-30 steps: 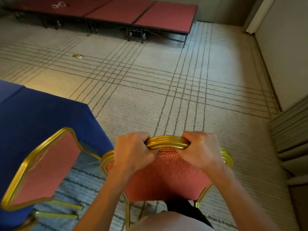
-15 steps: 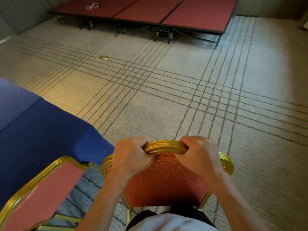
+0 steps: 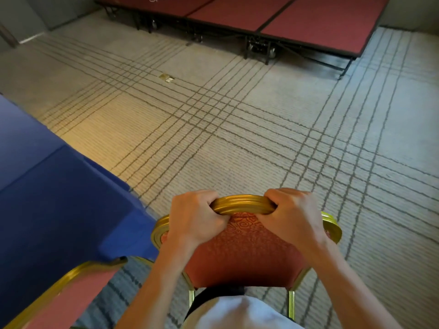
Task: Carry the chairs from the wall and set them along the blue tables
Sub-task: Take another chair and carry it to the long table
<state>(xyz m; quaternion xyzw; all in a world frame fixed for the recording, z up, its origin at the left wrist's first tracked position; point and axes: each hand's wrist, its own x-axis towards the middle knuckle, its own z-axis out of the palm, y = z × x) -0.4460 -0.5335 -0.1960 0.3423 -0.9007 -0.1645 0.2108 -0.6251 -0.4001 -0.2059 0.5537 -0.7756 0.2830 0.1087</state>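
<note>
1. The left hand (image 3: 197,219) and right hand (image 3: 292,217) are kept with fingers clenched on the top rail of the carried chair (image 3: 244,255), low centre.
2. The placed chair (image 3: 78,295) has slipped toward the lower-left corner, so the next spot along the blue tabletop (image 3: 47,198), at left, is judged near.
3. Striped carpet (image 3: 237,138) is spread ahead, and a red stage (image 3: 285,17) is seen at top.

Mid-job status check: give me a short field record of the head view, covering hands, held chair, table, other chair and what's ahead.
left hand: grips the gold top rail of the chair, left of centre
right hand: grips the same rail, right of centre
chair: red back toward the person
blue table: left of view, its corner near the chair
second chair: lower left, beside the table, partly out of frame
ahead: lined carpet, red stage at the far end
</note>
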